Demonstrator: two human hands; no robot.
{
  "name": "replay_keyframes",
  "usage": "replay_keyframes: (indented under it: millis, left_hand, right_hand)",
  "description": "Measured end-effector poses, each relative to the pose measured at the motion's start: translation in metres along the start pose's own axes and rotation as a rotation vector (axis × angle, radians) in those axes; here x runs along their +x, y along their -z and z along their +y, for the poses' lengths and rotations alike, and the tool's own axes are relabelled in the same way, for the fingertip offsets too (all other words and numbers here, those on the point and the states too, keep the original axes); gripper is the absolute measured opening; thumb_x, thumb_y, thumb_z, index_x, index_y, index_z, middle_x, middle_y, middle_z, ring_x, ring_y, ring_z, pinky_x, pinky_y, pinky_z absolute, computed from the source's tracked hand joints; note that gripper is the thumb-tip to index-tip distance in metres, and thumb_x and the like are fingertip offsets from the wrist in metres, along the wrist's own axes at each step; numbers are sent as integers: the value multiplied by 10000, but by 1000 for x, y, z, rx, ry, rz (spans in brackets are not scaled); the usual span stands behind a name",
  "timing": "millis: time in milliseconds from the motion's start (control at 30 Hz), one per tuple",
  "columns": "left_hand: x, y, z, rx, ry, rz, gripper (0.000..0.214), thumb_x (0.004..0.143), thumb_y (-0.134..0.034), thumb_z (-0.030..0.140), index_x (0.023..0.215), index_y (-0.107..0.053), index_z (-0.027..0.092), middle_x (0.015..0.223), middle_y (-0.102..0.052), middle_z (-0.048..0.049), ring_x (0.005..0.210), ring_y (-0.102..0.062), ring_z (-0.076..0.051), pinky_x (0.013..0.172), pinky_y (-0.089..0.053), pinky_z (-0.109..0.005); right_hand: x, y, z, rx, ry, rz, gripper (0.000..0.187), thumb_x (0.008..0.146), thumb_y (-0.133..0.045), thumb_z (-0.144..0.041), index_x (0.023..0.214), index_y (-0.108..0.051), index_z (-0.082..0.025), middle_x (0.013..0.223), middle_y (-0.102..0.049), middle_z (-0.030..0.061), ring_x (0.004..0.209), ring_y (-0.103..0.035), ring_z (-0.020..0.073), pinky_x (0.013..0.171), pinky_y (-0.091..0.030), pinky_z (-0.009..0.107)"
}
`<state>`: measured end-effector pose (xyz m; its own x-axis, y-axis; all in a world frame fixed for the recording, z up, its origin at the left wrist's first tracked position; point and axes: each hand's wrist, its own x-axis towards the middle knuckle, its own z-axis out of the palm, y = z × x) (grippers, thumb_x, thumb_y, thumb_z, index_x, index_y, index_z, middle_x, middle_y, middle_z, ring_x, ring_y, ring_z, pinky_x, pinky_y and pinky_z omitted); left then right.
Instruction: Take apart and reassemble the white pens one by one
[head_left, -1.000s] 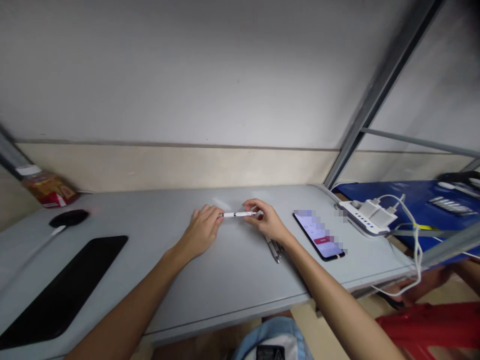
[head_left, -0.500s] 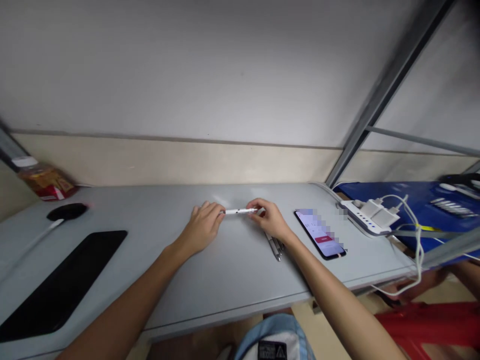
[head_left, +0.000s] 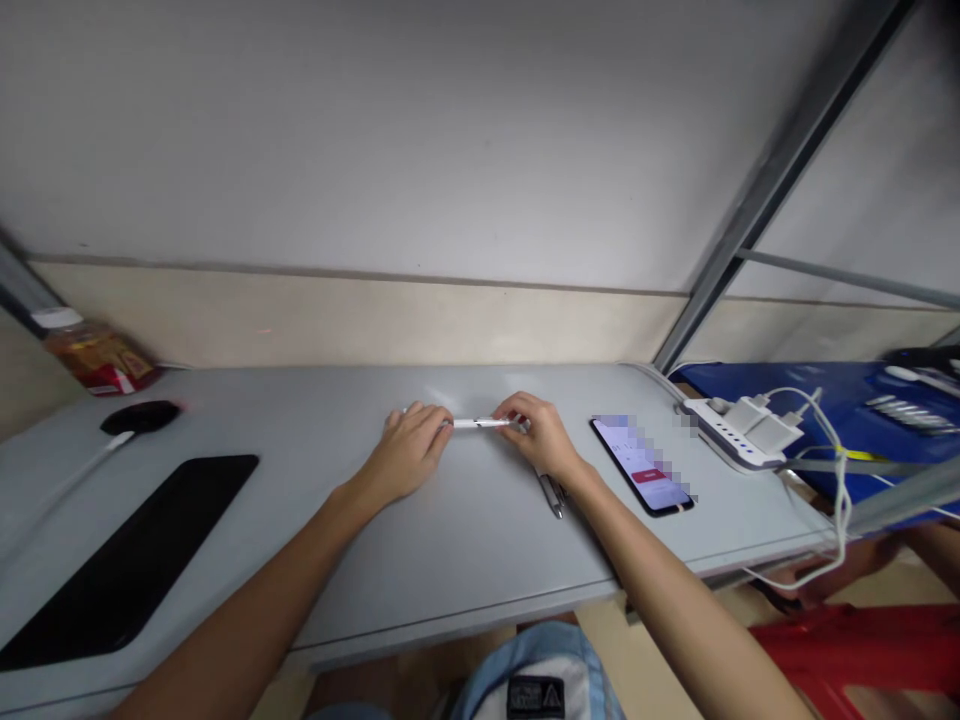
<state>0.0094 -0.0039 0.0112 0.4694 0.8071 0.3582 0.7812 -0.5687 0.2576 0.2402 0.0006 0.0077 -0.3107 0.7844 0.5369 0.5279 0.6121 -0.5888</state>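
Observation:
A slim white pen point(head_left: 480, 423) is held level just above the grey table point(head_left: 450, 540), one end in each hand. My left hand point(head_left: 409, 450) pinches its left end with curled fingers. My right hand point(head_left: 540, 435) pinches its right end. Under my right wrist lie two or three silver pens point(head_left: 552, 493) on the table. A phone point(head_left: 642, 464) with a lit screen lies to the right of my right hand.
A black keyboard point(head_left: 127, 560) and a black mouse point(head_left: 140, 416) lie at the left, with a jar point(head_left: 94, 355) behind them by the wall. A white power strip point(head_left: 742, 435) with chargers and cables sits at the right edge. Beyond it are a blue shelf point(head_left: 825, 400) and a red stool point(head_left: 862, 650).
Both hands stay on the white pen in nearly the same spot. The view has shifted slightly; nothing was let go or picked up.

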Motion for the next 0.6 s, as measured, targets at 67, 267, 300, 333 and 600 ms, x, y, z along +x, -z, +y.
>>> replay_keyframes:
  millis: [67, 267, 300, 333, 600]
  left_hand:
    - [0, 0, 0, -12, 12, -5, 267, 979, -316, 330, 976, -558, 218, 985, -649, -38, 945, -518, -217, 831, -319, -375]
    - [1, 0, -5, -34, 33, -6, 296, 986, -317, 340, 1110, -572, 254, 1072, -651, -21, 986, -519, -211, 854, -312, -380]
    - [1, 0, -6, -35, 30, -7, 308, 987, -319, 338, 1160, -567, 280, 1080, -649, -14, 994, -518, -210, 861, -310, -381]
    - [0, 0, -7, -34, 27, -7, 321, 987, -322, 336, 1200, -561, 305, 1078, -649, -11, 997, -518, -209, 865, -309, -380]
    - [0, -1, -10, 5, 54, 10, 317, 977, -331, 313, 1143, -600, 284, 1047, -665, -32, 988, -522, -225, 845, -318, -382]
  right_hand:
    - [0, 0, 3, -61, 41, 4, 181, 819, -573, -102, 930, -668, -209, 920, -639, 51, 877, -571, 190, 778, -440, 305]
    - [-1, 4, 13, -207, 76, 5, 263, 823, -544, -64, 1002, -678, -202, 971, -634, 69, 910, -571, 203, 815, -436, 319]
    - [-1, 5, 15, -229, 68, 4, 272, 822, -544, -57, 1008, -680, -202, 973, -638, 67, 905, -577, 201, 812, -435, 316]
    - [-1, 7, 17, -251, 55, 2, 281, 822, -544, -53, 1013, -683, -204, 977, -643, 64, 902, -583, 198, 809, -434, 312]
    - [-1, 15, 29, -400, -84, 53, 280, 813, -584, -63, 997, -717, -228, 985, -677, 58, 842, -631, 192, 772, -436, 295]
